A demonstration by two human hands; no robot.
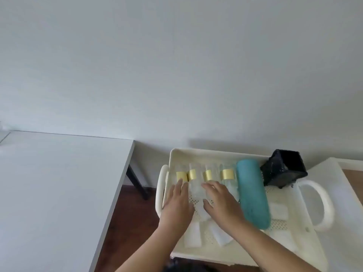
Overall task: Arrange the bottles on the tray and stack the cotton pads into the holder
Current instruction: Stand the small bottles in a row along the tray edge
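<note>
Both forearms reached in from the near edge, palms down, over the left half of the cream tray (216, 152). The left hand (177, 201) lay flat with its fingers straight and together, the tips touching the gold band of the leftmost bottle (181, 176). The right hand (220, 201) was spread, fingers nearly straight and the thumb held out to the side, resting on the third bottle (207, 175); neither hand was curled round anything.

Four clear bottles lay side by side in a row at the tray's far left, the second bottle (192, 174) showing between the hands and the fourth bottle (227, 174) just beside a teal case (252, 193) lying lengthwise. A black holder (284, 169) stood tilted at the far right corner. White cotton pads (193, 235) lay loose on the perforated floor near the wrists, with more pads (278, 211) to the right of the case.

The hands covered the lower bodies of the first and third bottles, and clear glass against pale plastic made their outlines hard to trace. The inside of the holder was too dark to read. A white bench (59, 183) stood apart on the left.
</note>
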